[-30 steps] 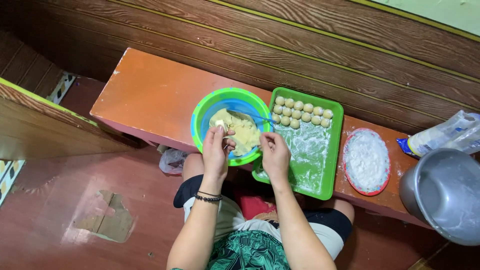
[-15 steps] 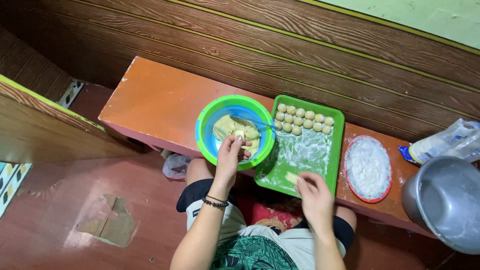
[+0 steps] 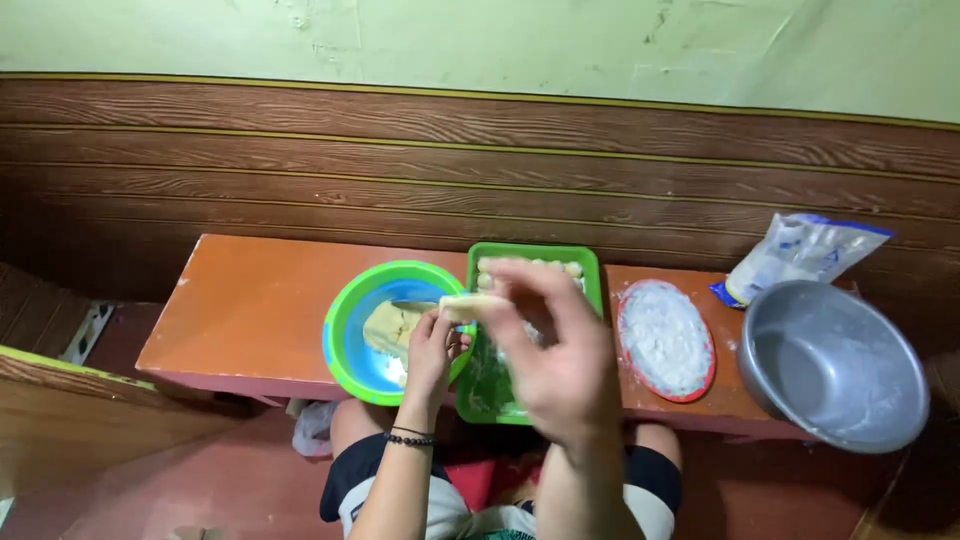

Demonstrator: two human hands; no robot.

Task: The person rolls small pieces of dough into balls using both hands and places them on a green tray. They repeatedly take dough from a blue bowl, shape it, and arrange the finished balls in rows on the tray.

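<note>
Since half a second earlier, the right hand (image 3: 555, 355) had risen from the near end of the green tray (image 3: 590, 262) and come up close to the head camera, where it loomed large and blurred, and the view itself had tilted up to take in more of the wall. From the head camera, a person sat at a low orange bench (image 3: 250, 300) set against a wood-panelled wall (image 3: 400, 160). That right hand's fingers were curled, and its fingertips met a pale strip of dough (image 3: 462, 305) held between both hands; whether they pinched it firmly could not be told through the blur. The left hand (image 3: 432, 350), with a dark bead bracelet (image 3: 410, 437) at the wrist, pinched the near side of the same strip with closed fingers, just above the right rim of a green and blue bowl (image 3: 345, 330). A yellow lump of dough (image 3: 392, 325) lay inside that bowl. The green tray stood just right of the bowl, with small dough balls (image 3: 572, 268) in a row at its far end. Further right lay a red plate of white flour (image 3: 665, 340), then a grey metal basin (image 3: 835, 365) at the bench's right end, with a plastic flour bag (image 3: 800, 250) beyond it by the wall.
</note>
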